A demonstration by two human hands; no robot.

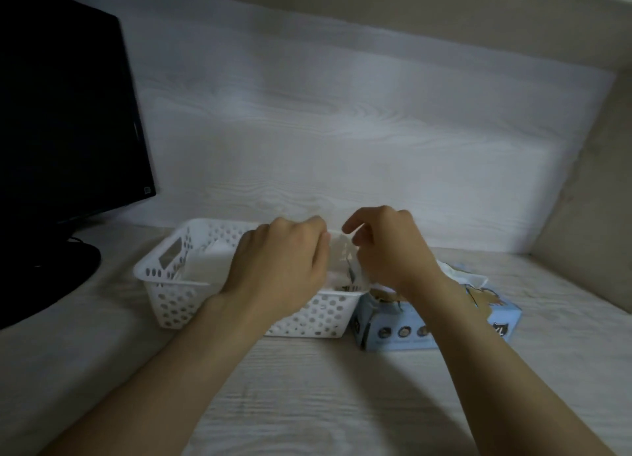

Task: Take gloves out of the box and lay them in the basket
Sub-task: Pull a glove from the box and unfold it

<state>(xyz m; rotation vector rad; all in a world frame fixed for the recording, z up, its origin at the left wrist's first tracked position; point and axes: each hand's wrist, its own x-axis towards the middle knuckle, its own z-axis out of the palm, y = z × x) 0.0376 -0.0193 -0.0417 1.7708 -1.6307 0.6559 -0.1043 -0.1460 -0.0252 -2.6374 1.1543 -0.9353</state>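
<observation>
Just then the glove (342, 255) hung crumpled between the left grip (284, 262) and the right grip (386, 250), each pinching it, over the right end of the basket (160, 255) at lower centre. It hung roughly upright, while the basket ran left to right, so laying it flat likely meant lowering and spreading leftward, the left grip's side. The box (393, 330) touched the basket's right end, under the right wrist. The monitor (61, 113), upper left, stood well apart.

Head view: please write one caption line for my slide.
The left hand and right hand hold a thin white glove above the white basket, next to the blue box.
</observation>
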